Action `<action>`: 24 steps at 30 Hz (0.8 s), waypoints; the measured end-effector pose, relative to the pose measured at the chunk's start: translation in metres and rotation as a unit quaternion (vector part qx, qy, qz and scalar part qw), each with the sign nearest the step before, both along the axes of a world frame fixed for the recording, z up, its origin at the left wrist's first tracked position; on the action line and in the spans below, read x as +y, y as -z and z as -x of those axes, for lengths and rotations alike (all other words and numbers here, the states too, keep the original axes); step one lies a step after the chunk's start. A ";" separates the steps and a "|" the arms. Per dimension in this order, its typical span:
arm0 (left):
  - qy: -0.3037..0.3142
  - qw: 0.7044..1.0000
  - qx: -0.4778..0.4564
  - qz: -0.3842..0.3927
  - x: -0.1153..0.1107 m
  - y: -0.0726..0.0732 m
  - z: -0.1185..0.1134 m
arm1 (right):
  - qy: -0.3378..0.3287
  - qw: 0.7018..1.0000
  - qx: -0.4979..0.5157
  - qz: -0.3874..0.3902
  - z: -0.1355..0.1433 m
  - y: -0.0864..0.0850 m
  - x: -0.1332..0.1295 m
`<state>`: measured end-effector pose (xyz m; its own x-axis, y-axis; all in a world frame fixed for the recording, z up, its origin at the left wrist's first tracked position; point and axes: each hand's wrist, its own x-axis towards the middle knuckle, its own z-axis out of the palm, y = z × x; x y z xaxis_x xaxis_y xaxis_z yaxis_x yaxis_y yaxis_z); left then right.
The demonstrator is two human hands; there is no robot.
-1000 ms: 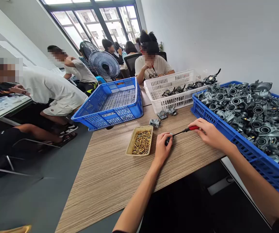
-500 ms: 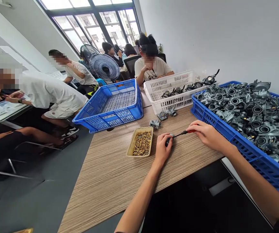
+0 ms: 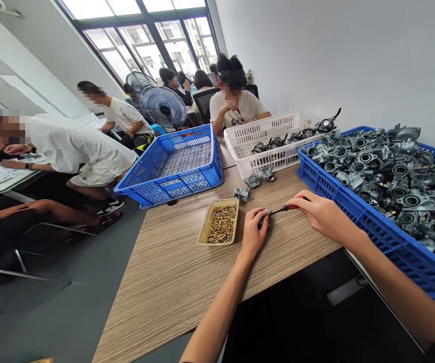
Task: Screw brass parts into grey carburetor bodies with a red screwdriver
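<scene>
My left hand [image 3: 254, 232] is closed around a small dark grey metal part [image 3: 261, 221] on the wood-grain table; its fingers hide most of the part, which resembles the carburetor bodies nearby. In my right hand [image 3: 319, 212] is a screwdriver [image 3: 286, 207] with a red and black handle, held nearly level. Its shaft points left and the tip meets the part at my left fingertips. Just left of that hand stands a cream tray [image 3: 200, 239] of small brass pieces [image 3: 222, 224]. Behind it lie several loose carburetor bodies [image 3: 242, 194].
A blue crate [image 3: 326, 185] heaped with carburetor bodies stands at the right. A white crate [image 3: 240, 160] holding assembled carburetors is at the back, beside another blue crate [image 3: 172, 186]. One person [image 3: 236, 103] sits opposite; others work at the left near a fan [image 3: 163, 107].
My right hand has shifted slightly and its grip on the screwdriver handle has turned a little. The left hand stays put. At the left, the co-workers have moved their arms.
</scene>
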<state>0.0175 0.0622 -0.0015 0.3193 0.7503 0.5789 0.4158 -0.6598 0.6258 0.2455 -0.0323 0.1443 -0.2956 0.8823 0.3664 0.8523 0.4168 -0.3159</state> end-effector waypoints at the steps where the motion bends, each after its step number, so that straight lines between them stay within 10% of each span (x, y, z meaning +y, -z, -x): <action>1: 0.000 1.000 0.000 0.000 0.000 0.000 0.000 | 0.009 1.000 -0.013 -0.001 0.000 0.000 0.000; 24: -0.016 0.999 -0.019 0.022 -0.001 -0.001 0.000 | 0.056 0.994 -0.011 0.098 0.002 -0.006 -0.002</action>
